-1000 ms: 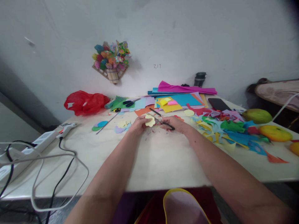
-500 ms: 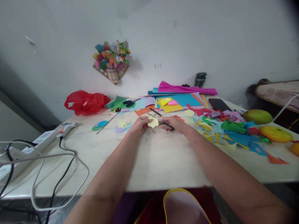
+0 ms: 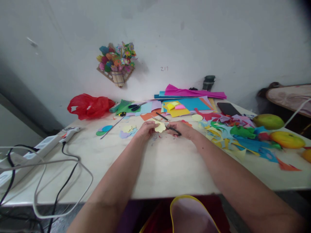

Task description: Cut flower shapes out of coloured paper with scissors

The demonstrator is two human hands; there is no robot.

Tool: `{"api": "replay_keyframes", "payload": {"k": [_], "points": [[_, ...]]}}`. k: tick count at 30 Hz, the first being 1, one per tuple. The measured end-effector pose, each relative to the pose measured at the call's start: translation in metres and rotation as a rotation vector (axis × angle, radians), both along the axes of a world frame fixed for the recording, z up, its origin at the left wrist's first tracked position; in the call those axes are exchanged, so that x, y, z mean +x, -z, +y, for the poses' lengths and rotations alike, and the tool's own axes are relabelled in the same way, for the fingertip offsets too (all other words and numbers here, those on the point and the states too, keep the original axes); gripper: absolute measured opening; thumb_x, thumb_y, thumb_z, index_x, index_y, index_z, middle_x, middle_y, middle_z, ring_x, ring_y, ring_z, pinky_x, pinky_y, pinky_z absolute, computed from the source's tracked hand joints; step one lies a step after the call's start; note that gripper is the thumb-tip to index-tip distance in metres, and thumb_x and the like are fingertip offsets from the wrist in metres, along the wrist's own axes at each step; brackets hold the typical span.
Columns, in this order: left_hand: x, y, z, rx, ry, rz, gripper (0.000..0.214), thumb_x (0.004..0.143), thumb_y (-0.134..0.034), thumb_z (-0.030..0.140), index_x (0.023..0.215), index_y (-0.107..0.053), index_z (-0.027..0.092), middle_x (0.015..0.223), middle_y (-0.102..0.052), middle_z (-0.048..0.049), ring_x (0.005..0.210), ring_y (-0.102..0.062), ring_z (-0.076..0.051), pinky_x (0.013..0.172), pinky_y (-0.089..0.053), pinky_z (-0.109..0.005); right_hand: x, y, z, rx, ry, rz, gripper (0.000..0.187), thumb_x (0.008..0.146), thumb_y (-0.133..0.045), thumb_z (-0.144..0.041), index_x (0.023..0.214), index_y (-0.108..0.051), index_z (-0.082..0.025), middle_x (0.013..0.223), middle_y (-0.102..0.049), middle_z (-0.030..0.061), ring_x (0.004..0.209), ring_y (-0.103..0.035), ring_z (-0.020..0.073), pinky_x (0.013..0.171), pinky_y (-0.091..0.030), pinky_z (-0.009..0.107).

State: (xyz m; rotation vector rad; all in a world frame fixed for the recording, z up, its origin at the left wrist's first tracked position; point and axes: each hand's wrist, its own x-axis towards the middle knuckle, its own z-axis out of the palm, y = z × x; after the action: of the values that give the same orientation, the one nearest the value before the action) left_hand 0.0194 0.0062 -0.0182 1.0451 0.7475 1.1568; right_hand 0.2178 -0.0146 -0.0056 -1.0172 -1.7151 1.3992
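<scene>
My left hand [image 3: 145, 130] pinches a small pale yellow paper cut-out [image 3: 160, 127] over the middle of the white table [image 3: 165, 165]. My right hand [image 3: 182, 128] grips black-handled scissors [image 3: 167, 124], whose open blades reach the paper's edge. Both forearms stretch forward from the near edge. Tiny paper snippets lie on the table under the hands.
Coloured paper sheets [image 3: 184, 103] are stacked at the back, with a second pair of scissors [image 3: 135, 106] and a red plastic bag [image 3: 88, 106]. Paper scraps [image 3: 240, 136], a phone [image 3: 227, 108] and mangoes [image 3: 286, 139] lie right. A power strip and cables [image 3: 46, 152] lie left.
The yellow cut-out has shifted slightly right and turned between my fingers against the scissor blades. My hands stay in nearly the same spot.
</scene>
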Motion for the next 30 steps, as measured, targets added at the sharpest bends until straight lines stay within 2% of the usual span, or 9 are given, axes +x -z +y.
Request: {"api": "replay_keyframes", "payload": {"k": [4,7,11,15,22,30], "points": [[-0.001,0.000,0.001,-0.003,-0.021,-0.016,0.030,0.049,-0.086,0.021,0.055,-0.058,0.014,0.065,-0.069,-0.0062,0.062,-0.065,-0.018,0.062,-0.053,-0.030,0.001,-0.001,0.000,-0.032,0.014,0.008,0.017,0.066,-0.076,-0.025,0.076,-0.066,-0.017,0.054,-0.050,-0.0045,0.044,-0.043,0.0078,0.039,-0.035,0.021],[-0.002,-0.001,0.001,0.001,-0.045,0.007,0.031,0.048,-0.087,0.021,0.056,-0.058,0.013,0.063,-0.068,-0.0058,0.060,-0.065,-0.018,0.060,-0.052,-0.029,0.002,-0.001,0.001,-0.046,0.032,0.008,0.015,0.069,-0.075,-0.025,0.074,-0.064,-0.016,0.052,-0.049,-0.0040,0.044,-0.045,0.0083,0.038,-0.037,0.020],[0.000,-0.002,0.000,0.018,-0.037,0.050,0.031,0.046,-0.089,0.021,0.058,-0.060,0.013,0.063,-0.068,-0.0058,0.056,-0.063,-0.015,0.056,-0.048,-0.026,0.004,0.001,0.002,-0.029,0.053,-0.014,0.020,0.068,-0.077,-0.026,0.076,-0.062,-0.016,0.050,-0.050,-0.0045,0.042,-0.044,0.0076,0.037,-0.038,0.018],[0.000,-0.003,-0.002,0.021,-0.034,0.055,0.030,0.045,-0.088,0.019,0.064,-0.066,0.012,0.065,-0.070,-0.0058,0.058,-0.064,-0.016,0.058,-0.050,-0.027,0.006,0.005,0.007,0.000,0.043,-0.023,0.024,0.066,-0.079,-0.028,0.078,-0.062,-0.015,0.052,-0.053,-0.0039,0.043,-0.046,0.0077,0.039,-0.040,0.018],[-0.003,-0.001,0.002,0.040,0.026,0.087,0.029,0.049,-0.088,0.023,0.066,-0.069,0.009,0.066,-0.070,-0.0079,0.058,-0.064,-0.015,0.058,-0.050,-0.025,0.010,0.007,0.009,0.034,0.030,-0.049,0.029,0.066,-0.080,-0.035,0.078,-0.062,-0.016,0.053,-0.055,-0.0043,0.043,-0.047,0.0069,0.041,-0.040,0.018],[-0.003,0.000,0.002,0.027,0.032,0.068,0.028,0.052,-0.087,0.025,0.068,-0.071,0.009,0.066,-0.070,-0.0088,0.057,-0.063,-0.015,0.058,-0.050,-0.026,0.009,0.002,0.002,0.012,-0.005,-0.085,0.023,0.071,-0.076,-0.033,0.075,-0.060,-0.016,0.053,-0.056,-0.0031,0.042,-0.047,0.0068,0.042,-0.040,0.018]]}}
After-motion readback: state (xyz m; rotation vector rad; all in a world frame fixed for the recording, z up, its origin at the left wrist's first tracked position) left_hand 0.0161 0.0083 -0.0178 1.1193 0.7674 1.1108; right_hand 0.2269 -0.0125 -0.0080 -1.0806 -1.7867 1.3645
